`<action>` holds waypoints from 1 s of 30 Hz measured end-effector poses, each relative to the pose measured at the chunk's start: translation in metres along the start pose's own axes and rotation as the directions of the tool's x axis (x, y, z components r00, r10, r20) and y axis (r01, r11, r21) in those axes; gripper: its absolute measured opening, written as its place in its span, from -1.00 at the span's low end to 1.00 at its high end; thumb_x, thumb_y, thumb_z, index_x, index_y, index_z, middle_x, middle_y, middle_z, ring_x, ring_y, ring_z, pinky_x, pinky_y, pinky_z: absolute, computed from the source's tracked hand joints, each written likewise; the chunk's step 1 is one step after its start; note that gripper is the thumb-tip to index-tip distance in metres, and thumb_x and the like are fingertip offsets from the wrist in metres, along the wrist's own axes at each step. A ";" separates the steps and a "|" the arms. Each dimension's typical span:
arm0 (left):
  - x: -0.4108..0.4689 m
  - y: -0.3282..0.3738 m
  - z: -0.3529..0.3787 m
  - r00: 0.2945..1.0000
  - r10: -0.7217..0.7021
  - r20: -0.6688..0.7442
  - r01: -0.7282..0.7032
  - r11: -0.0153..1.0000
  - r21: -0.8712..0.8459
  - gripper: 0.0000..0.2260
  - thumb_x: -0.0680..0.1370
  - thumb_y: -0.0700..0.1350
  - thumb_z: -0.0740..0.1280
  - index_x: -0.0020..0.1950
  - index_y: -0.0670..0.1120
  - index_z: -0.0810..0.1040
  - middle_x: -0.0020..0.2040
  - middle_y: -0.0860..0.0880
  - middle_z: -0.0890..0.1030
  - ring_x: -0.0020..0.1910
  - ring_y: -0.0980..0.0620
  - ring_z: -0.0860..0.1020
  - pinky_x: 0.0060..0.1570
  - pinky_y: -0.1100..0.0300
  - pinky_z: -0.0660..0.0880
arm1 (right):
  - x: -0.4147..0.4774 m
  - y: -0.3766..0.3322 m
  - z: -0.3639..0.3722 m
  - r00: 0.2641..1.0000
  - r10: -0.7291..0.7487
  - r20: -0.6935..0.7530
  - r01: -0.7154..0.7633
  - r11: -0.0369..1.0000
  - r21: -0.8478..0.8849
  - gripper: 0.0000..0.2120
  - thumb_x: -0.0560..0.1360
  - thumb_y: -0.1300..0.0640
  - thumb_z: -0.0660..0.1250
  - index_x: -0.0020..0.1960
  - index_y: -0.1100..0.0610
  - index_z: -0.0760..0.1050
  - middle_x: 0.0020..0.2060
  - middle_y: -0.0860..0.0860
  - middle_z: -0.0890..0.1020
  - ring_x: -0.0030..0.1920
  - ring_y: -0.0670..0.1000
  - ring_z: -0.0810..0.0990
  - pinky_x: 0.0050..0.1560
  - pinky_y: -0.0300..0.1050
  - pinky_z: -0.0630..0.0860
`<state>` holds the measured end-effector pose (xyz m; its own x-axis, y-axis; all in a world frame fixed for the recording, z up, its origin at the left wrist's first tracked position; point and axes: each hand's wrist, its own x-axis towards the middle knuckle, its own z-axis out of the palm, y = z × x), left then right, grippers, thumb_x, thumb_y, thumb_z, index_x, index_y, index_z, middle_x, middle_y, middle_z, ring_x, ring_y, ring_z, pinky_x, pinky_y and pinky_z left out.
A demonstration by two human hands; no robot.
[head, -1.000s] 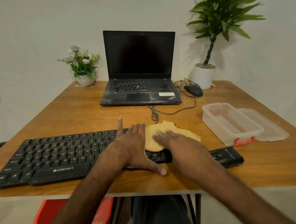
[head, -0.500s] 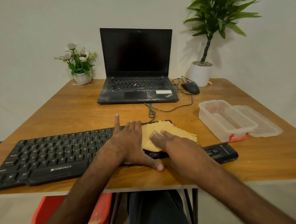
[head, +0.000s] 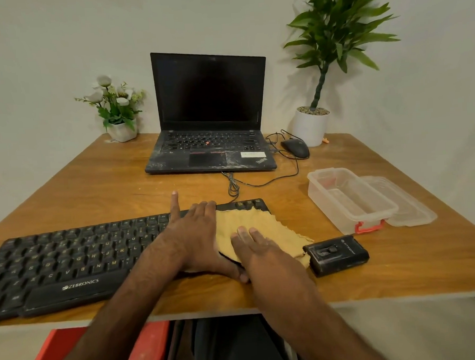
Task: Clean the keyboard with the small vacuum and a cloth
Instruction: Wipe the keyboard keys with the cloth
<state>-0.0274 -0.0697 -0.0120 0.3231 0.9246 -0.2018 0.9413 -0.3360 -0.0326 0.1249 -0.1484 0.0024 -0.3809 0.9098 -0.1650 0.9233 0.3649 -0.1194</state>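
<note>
The black keyboard is laid along the table's near edge. Its right end is covered by the yellow cloth, pressed flat by the right hand, fingers spread. The keys just beside are held down by the left hand, flat, forefinger extended. The small vacuum is touched by the cloth's corner.

Soft, even indoor light, seemingly from the upper left: the tall plant throws a blurred shadow rightward onto the wall. Wide-angle bending bows the worktop edges. The hands look slightly motion-softened.

One head-worn view – close above the table, facing forward and down
</note>
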 end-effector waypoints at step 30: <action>-0.001 -0.008 -0.014 0.992 0.017 0.122 -0.016 1.000 -0.004 0.39 0.12 0.59 0.36 0.63 -0.16 -0.20 0.66 -0.08 0.00 0.63 -0.04 -0.02 0.34 -0.41 -0.51 | -0.004 0.008 0.035 0.927 -0.020 -0.375 0.036 0.999 0.036 -0.38 0.52 0.35 0.06 0.58 0.16 0.10 0.56 0.05 0.07 0.56 0.03 0.03 0.47 -0.08 -0.04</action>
<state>-0.0341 -0.0653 0.0021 0.3245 0.8901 -0.3201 0.9362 -0.3505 -0.0256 0.1315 -0.1560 -0.0325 -0.3529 0.9103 0.2162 0.9069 0.3897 -0.1603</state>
